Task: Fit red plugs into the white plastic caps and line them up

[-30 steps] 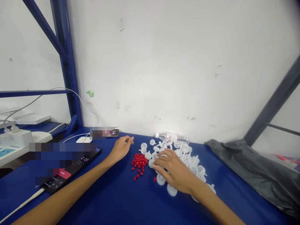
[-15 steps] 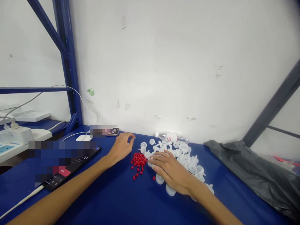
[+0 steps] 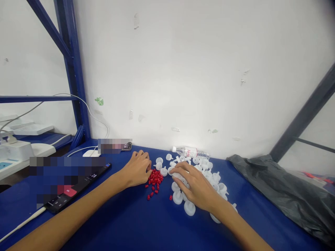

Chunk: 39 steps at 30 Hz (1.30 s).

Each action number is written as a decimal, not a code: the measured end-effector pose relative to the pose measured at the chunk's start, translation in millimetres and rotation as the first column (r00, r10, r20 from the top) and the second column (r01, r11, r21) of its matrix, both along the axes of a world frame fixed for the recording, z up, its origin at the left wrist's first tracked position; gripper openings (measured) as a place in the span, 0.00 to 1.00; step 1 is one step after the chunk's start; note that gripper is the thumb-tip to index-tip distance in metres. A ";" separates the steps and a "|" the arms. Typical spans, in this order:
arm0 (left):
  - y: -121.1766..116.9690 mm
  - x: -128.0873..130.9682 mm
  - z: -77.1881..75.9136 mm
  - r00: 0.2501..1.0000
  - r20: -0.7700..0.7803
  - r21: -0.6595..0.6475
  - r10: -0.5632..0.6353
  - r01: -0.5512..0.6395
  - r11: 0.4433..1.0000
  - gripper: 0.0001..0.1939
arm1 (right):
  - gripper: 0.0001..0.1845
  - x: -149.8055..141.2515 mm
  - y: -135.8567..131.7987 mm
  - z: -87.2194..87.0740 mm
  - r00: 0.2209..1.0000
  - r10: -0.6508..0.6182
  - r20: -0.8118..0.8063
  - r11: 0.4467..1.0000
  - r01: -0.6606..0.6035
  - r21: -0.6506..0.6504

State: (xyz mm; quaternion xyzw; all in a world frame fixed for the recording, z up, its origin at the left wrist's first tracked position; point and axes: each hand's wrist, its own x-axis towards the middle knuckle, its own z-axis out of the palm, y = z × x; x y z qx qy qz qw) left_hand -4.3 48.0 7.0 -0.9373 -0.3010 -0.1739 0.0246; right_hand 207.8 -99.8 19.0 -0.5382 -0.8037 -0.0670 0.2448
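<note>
My left hand (image 3: 138,168) is at the left edge of a heap of small red plastic caps (image 3: 156,178). Its fingers curl down with the thumb and index close together at the caps; whatever lies between the fingertips is hidden. My right hand (image 3: 193,183) reaches over a spread of white plastic funnel-shaped pieces (image 3: 190,208), fingers apart and slightly bent, the fingertips at the pieces on the near left side. It covers part of the pile. One red cap (image 3: 170,197) lies alone, left of the white pieces.
A clear plastic bottle (image 3: 191,152) lies behind the white pieces, against the wall. On the left are a phone (image 3: 86,184) with a cable, a second phone (image 3: 127,146) and a white charger (image 3: 91,153). A dark plastic bag (image 3: 277,188) covers the blue table's right side.
My left hand has come down and right to the red caps, its fingers curling in. My right hand has shifted slightly right, its fingers bending and spreading.
</note>
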 end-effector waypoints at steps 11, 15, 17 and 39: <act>-22.5 11.8 16.3 0.886 0.464 -0.349 -0.021 0.205 0.915 0.11 | 0.17 1.4 1.5 -4.1 0.996 -0.012 -0.085 1.000 0.013 0.016; -41.0 16.9 20.8 0.795 0.606 -0.489 -0.024 0.396 0.777 0.11 | 0.20 2.6 1.9 -6.8 0.995 -0.013 -0.095 0.999 0.016 0.031; -45.2 18.0 20.8 0.768 0.640 -0.514 -0.014 0.442 0.735 0.11 | 0.21 2.9 1.5 -7.5 0.996 0.009 -0.087 0.998 -0.004 0.061; -42.3 10.4 10.8 0.686 0.705 -0.654 0.181 0.727 -0.207 0.28 | 0.17 1.3 -3.0 -22.2 0.967 0.254 -0.034 0.956 -0.245 0.164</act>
